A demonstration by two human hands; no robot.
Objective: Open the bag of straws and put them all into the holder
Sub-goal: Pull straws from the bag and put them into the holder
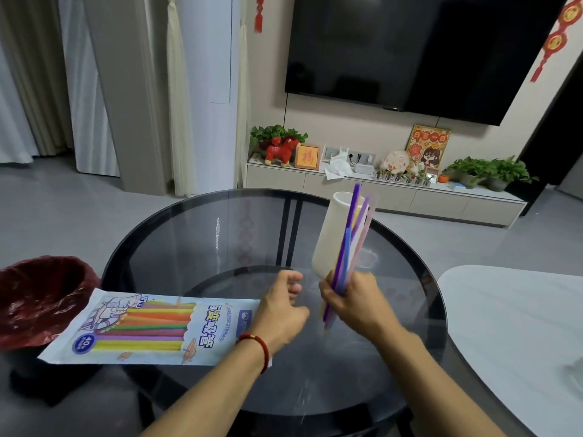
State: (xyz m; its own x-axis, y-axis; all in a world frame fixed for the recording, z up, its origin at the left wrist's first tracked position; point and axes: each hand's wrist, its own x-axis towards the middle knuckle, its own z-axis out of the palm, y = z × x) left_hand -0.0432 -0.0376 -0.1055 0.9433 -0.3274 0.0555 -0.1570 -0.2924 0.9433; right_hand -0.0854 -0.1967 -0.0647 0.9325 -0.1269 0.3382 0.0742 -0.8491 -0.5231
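Observation:
My right hand (353, 298) is closed around a bundle of coloured straws (351, 244), purple, blue, pink and yellow, which point up and slightly right in front of the white cylindrical holder (331, 234). The holder stands on the round glass table (220, 234), tilted in this wide view. My left hand (280, 305), with a red bracelet at the wrist, hovers with curled fingers and nothing in it, its wrist over the right end of the straw bag (142, 328). The bag lies flat on the table's left edge, printed with coloured straws.
A bin with a dark red liner (41, 298) stands at the left beside the table. A white table (517, 310) edges in at the right. Beyond are a TV cabinet (378, 190) with plants and ornaments, and grey floor.

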